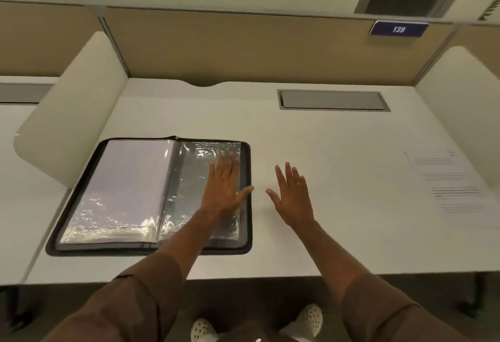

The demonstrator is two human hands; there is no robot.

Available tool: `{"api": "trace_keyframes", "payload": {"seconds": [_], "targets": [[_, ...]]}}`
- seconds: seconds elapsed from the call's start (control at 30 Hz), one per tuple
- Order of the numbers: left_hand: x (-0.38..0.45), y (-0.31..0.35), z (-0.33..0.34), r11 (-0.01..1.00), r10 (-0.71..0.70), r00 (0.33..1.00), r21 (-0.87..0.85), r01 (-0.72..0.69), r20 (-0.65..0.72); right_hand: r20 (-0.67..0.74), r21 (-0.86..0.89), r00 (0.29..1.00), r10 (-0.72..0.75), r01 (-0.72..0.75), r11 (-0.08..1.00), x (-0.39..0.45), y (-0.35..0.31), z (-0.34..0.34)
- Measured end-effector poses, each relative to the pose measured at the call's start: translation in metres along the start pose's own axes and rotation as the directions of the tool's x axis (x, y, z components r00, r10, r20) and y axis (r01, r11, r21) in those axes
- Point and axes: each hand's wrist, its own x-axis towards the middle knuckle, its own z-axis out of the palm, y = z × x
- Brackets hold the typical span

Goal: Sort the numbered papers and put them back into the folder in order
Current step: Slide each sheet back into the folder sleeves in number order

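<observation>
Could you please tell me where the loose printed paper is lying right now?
The printed paper lies flat at the desk's far right edge, well apart from the open folder on the left.

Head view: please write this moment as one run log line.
left hand: open, flat on black zip folder | right hand: open, holding nothing | printed white paper: outside folder

White desk (311,135): open zip folder (244,233) at left, printed paper (457,190) at far right edge.

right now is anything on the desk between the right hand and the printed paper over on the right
Nothing visible: only bare desk lies between the open right hand and the printed paper near the right edge.
</observation>
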Motion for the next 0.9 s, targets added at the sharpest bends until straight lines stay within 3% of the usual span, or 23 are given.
{"api": "trace_keyframes", "payload": {"seconds": [0.43, 0.6, 0.9], "targets": [[0.109, 0.229, 0.062, 0.979, 0.201, 0.978, -0.052, -0.198, 0.057, -0.077, 0.026, 0.973, 0.217, -0.216, 0.976, -0.012, 0.222, -0.051], [0.146, 0.315, 0.087, 0.957, 0.287, 0.946, -0.013, -0.289, 0.152, -0.074, 0.02, 0.944, 0.321, -0.321, 0.947, -0.026, 0.304, -0.068], [0.186, 0.454, 0.131, 0.942, 0.32, 0.881, -0.017, -0.336, 0.349, -0.093, -0.048, 0.84, 0.534, -0.539, 0.841, -0.048, 0.439, -0.089]]}}
